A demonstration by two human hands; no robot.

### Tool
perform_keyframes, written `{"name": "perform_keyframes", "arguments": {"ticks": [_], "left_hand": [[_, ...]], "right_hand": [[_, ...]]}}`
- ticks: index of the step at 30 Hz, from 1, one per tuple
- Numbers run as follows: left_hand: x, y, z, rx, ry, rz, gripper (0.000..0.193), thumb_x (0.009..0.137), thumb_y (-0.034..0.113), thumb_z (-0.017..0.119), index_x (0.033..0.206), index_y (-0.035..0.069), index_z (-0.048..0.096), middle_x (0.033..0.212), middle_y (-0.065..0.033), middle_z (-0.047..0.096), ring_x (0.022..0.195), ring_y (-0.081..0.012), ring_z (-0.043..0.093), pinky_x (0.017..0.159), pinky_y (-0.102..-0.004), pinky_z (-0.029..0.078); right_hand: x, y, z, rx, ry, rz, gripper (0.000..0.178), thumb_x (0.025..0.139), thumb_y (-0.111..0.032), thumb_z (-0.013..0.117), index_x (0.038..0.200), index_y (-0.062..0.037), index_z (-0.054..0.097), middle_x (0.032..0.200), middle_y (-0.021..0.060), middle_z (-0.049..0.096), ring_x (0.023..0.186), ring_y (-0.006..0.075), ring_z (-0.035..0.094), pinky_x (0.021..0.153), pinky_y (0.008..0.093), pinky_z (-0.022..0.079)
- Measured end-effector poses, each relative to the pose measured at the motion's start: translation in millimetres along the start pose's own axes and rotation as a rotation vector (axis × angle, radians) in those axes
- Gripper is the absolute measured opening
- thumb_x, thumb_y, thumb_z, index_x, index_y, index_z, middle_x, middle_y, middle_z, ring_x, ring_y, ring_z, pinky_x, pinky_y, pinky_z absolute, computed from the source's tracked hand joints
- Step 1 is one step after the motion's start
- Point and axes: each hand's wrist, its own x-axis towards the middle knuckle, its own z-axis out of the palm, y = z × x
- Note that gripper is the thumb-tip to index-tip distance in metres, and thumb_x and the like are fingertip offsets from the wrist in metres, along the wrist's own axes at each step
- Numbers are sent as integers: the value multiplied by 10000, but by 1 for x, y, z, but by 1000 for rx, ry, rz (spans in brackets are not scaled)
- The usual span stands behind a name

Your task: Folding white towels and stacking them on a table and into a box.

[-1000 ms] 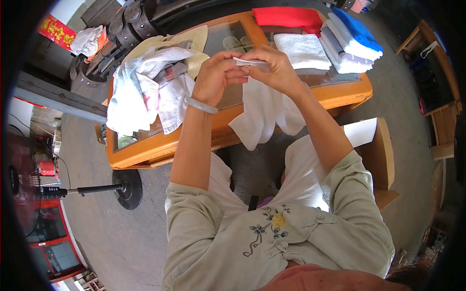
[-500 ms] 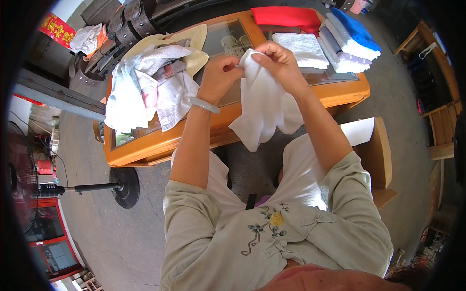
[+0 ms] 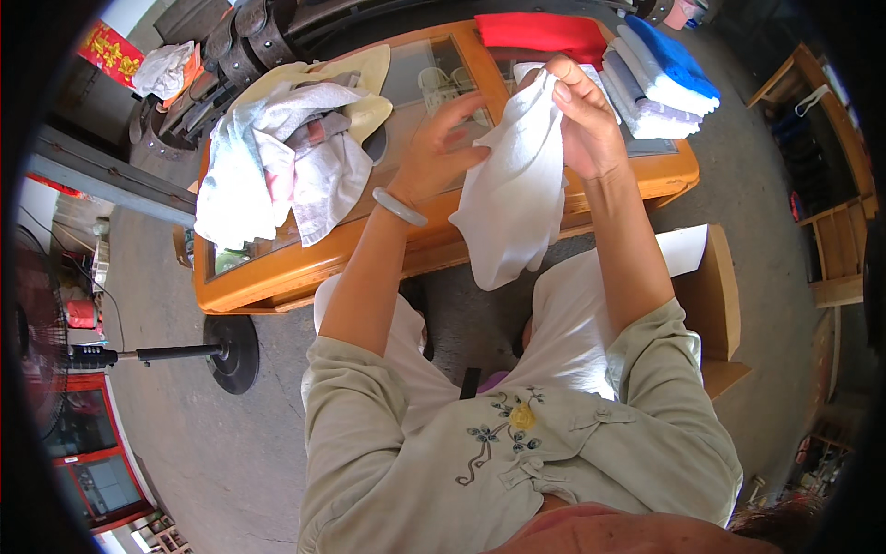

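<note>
Holds up a thin white cloth (image 3: 512,194) in the right hand (image 3: 591,129) alone, as seen in the head view.

Raises it higher and farther right than half a second ago, and parts the fingers of the left hand (image 3: 438,152) from a near-pinch, apparently leaving all the weight to the right-hand grip. Clamps the top between right thumb and fingers, wrist raised; holds the left thumb at the cloth's side, cannot tell if touching. Dangles it across the near edge of the low orange-wood, glass-topped table (image 3: 268,288), between a crumpled heap of pale towels (image 3: 235,189) toward the left end and a folded blue, white and grey towel stack (image 3: 664,78) along the right edge.
</note>
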Motion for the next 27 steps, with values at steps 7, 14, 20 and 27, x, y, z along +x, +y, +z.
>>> {"name": "perform_keyframes", "arguments": {"ticks": [7, 14, 20, 27], "left_hand": [[-2, 11, 10, -101, -200, 149, 254, 769, 60, 679, 1012, 36, 607, 990, -31, 614, 948, -112, 550, 852, -288, 437], [-3, 2, -22, -6, -294, -233, 268, 828, 101, 653, 1067, -13, 611, 922, -12, 635, 835, -83, 572, 775, -248, 459], [-10, -24, -42, 283, -176, -312, 298, 780, 150, 581, 1020, -17, 637, 830, -99, 655, 802, -142, 601, 757, -280, 459], [-10, -16, -72, 503, 111, -734, 241, 801, 136, 515, 943, -4, 650, 727, -113, 666, 586, -191, 641, 549, -305, 497]], "right_hand": [[-3, -15, 7, -115, -121, -11, 98, 887, -112, 578, 960, -49, 586, 876, 22, 624, 808, 84, 569, 750, 223, 445], [-5, -39, -14, -71, 142, -314, 100, 893, -122, 571, 971, -59, 581, 900, 67, 664, 818, 136, 653, 783, 294, 545], [-4, -49, -29, -76, 201, -369, 119, 889, -102, 581, 999, -61, 599, 908, 62, 676, 835, 132, 655, 784, 287, 545], [-9, -65, -52, -319, 228, -414, 90, 873, -87, 612, 945, -55, 655, 903, 46, 687, 831, 111, 647, 776, 271, 530]]}}
